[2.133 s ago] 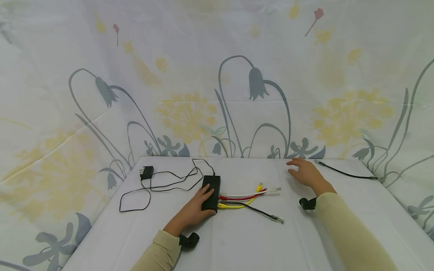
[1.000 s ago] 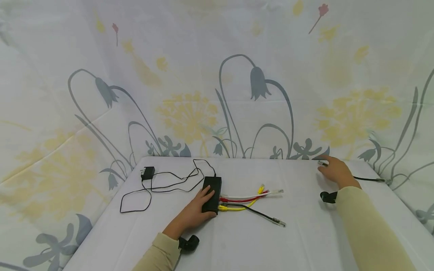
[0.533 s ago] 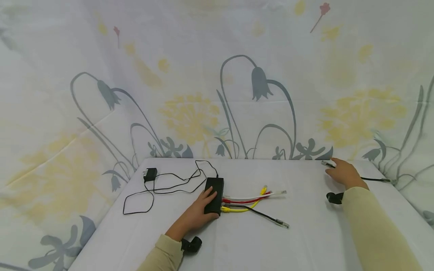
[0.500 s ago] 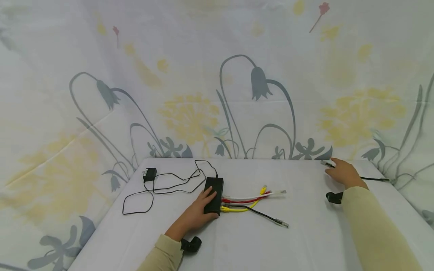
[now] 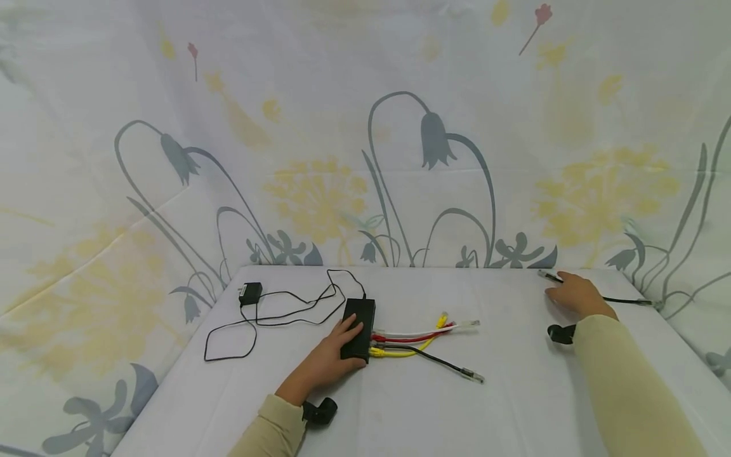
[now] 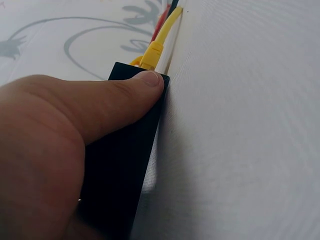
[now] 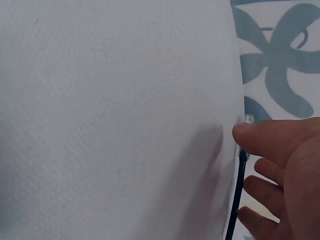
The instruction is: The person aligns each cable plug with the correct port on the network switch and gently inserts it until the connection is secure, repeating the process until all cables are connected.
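A black network switch [image 5: 357,330] lies on the white table, with white, red, yellow and black Ethernet cables plugged into its right side. My left hand [image 5: 331,355] rests across it, straight fingers on top. In the left wrist view the thumb [image 6: 120,95] presses along its near end, close to a yellow plug [image 6: 151,56]. At the far right edge, my right hand [image 5: 579,295] pinches a separate black Ethernet cable [image 5: 625,301] just behind its clear plug [image 7: 249,118]. The right thumb [image 7: 260,137] shows against it; the index finger is hidden.
A black power adapter [image 5: 250,293] sits back left, its thin cord looping to the switch. Loose plug ends of the white cable [image 5: 422,332] and short black cable [image 5: 440,360] point right. A flower-printed cloth [image 5: 320,127] rises behind the table edge.
My right hand has moved right from above the table to the separate black Ethernet cable and taken hold near its plug. My left hand stays on the switch.
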